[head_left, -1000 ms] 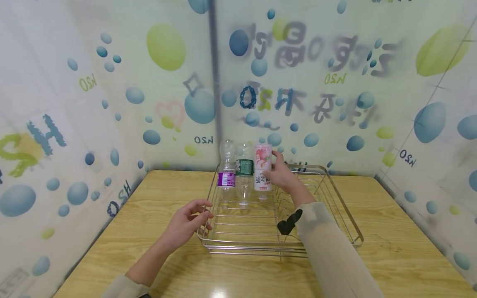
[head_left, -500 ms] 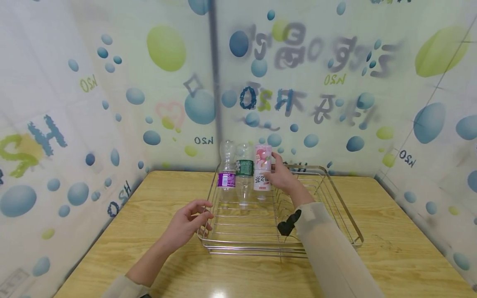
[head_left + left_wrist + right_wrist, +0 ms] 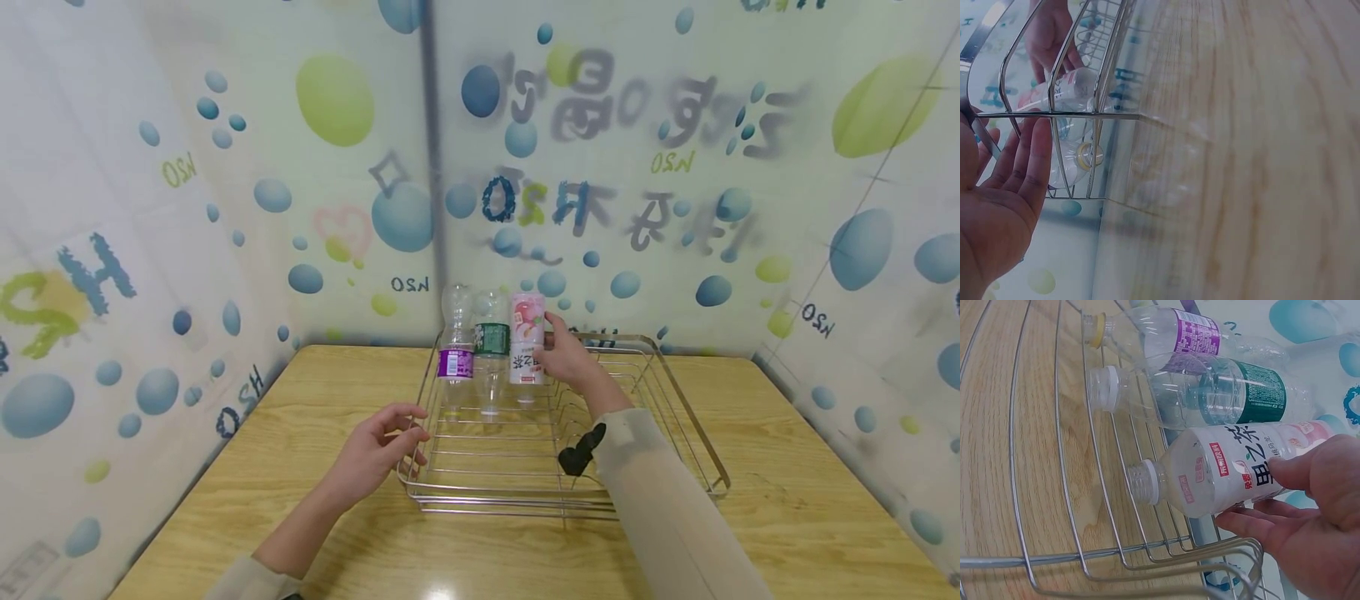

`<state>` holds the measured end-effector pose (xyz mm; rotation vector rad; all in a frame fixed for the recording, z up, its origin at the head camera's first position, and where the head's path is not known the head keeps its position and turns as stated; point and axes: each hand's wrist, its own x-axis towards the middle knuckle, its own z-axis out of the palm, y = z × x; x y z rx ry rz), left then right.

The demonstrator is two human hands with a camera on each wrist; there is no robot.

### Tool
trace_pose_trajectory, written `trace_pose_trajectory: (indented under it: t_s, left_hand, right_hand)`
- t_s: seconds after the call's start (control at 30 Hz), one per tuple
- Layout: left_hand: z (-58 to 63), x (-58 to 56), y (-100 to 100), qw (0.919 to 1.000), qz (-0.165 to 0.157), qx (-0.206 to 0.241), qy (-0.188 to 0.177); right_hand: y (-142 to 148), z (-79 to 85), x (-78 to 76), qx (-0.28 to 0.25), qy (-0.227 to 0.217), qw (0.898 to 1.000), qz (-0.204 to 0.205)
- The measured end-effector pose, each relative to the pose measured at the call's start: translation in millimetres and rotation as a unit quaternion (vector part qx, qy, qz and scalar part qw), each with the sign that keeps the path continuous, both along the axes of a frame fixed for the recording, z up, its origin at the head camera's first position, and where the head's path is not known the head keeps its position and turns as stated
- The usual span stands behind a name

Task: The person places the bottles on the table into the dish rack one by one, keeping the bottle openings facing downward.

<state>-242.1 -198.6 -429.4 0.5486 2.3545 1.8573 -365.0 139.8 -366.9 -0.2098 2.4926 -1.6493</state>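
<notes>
My right hand (image 3: pixel 570 358) grips an upside-down plastic bottle (image 3: pixel 527 337) with a pink and white label, thumb on the label and fingers round its far side. Its capless neck (image 3: pixel 1144 481) points down at the wires of a metal dish rack (image 3: pixel 495 490). Beside it, also neck down, stand a clear bottle with a green label (image 3: pixel 492 340) and a clear bottle with a purple label (image 3: pixel 455 363). My left hand (image 3: pixel 375 450) is at the rack's front left corner, its relaxed fingers (image 3: pixel 1038 156) touching the wires.
The rack stands on a wood-grain table (image 3: pixel 315 392). Wire plate dividers (image 3: pixel 573 408) run along the rack's middle right. A patterned curtain (image 3: pixel 360 208) hangs close behind the table and along both sides.
My right hand and the pink and white bottle have shifted very slightly left, and the label has turned a little. The left hand and the other bottles stay put.
</notes>
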Motion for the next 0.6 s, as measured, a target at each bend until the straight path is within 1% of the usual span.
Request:
trace_pose_trajectory:
  t_s: [0.13,0.23,0.43,0.53,0.6]
  left_hand:
    - [-0.6,-1.1,0,1.0,-0.001,-0.002,-0.001]
    - [-1.0,-2.1,0,1.0,-0.001,-0.002,-0.001]
    - [-1.4,-2.6,0,1.0,0.001,-0.005,0.001]
    - [-1.5,-1.9,0,0.9999,0.005,-0.01,0.006]
    - [-1.5,-1.4,-1,0.9998,0.007,-0.018,0.011]
  right_hand:
    - [0,1.5,-0.1,0.005,0.0,1.0,-0.013]
    - [1,5.9,1.6,0.01,0.001,1.0,-0.028]
    - [8,22.7,6.6,-0.006,0.003,0.998,-0.068]
    - [14,32.6,7.7,-0.02,0.017,0.996,-0.084]
    - [18,39.6,10.1,-0.036,0.028,0.995,-0.084]
